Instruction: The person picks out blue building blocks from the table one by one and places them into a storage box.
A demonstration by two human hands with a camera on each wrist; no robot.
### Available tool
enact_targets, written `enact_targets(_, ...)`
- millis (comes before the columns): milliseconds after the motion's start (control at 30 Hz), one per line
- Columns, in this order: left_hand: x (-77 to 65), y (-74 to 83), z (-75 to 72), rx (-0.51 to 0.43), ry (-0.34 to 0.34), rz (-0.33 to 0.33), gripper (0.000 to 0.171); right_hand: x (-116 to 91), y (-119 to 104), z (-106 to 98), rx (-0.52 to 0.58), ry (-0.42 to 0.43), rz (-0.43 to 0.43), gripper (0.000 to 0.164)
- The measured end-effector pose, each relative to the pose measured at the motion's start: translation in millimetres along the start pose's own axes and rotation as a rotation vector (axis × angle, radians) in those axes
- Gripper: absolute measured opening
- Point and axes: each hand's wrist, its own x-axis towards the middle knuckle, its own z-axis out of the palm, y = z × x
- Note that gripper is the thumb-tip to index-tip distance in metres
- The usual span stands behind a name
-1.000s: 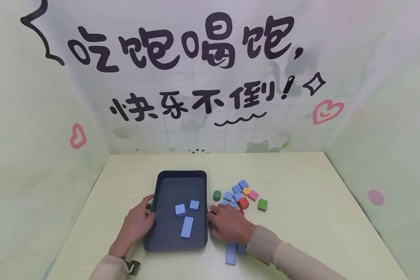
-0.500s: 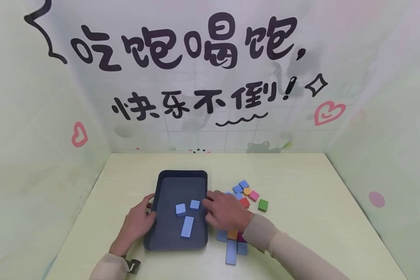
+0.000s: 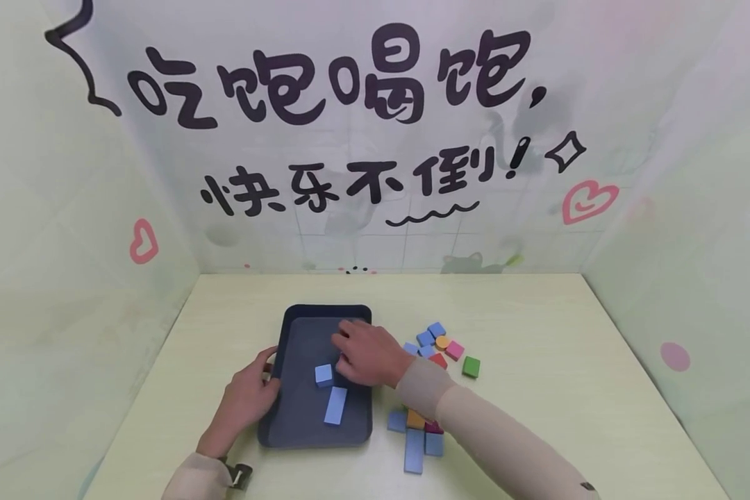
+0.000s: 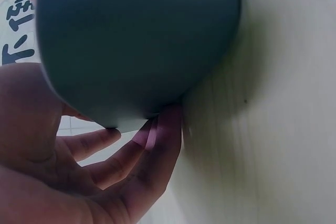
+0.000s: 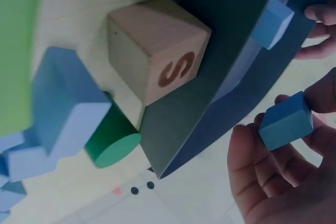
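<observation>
My left hand (image 3: 244, 403) grips the left side of a dark grey tray (image 3: 287, 434); in the left wrist view its fingers (image 4: 157, 156) lie against the tray's outer wall (image 4: 142, 40). Over the tray's right half is my right hand (image 3: 370, 353), pinching a small blue block (image 5: 287, 121) between thumb and fingers, as the right wrist view shows. That block is hidden in the head view. Inside the tray lie a light blue cube (image 3: 323, 375) and a long blue block (image 3: 335, 405). A further blue block seen earlier there is covered by my right hand.
Right of the tray are scattered blocks: several blue ones, a pink block (image 3: 455, 350), a green block (image 3: 471, 367), an orange disc (image 3: 442, 343). Close beside the tray wall stand a wooden cube marked S (image 5: 157, 51) and a green cylinder (image 5: 113, 137). Printed walls enclose the table.
From the block pile, my right hand has moved left across the tray's right rim with the blue block in it. The left hand keeps its place on the tray.
</observation>
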Motion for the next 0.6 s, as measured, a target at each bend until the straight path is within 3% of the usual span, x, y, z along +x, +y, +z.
enact_targets(400, -0.4, -0.9, 1.5, -0.009, 0.013, 0.012, 0.058, 28.5, -10.6, 21.3, -0.084, -0.07, -0.069, 0.024)
enact_targets(600, 0.7, -2.3, 1.8, -0.007, 0.017, 0.011, 0.058, 34.0, -15.2, 28.2, -0.133, -0.079, -0.086, 0.021)
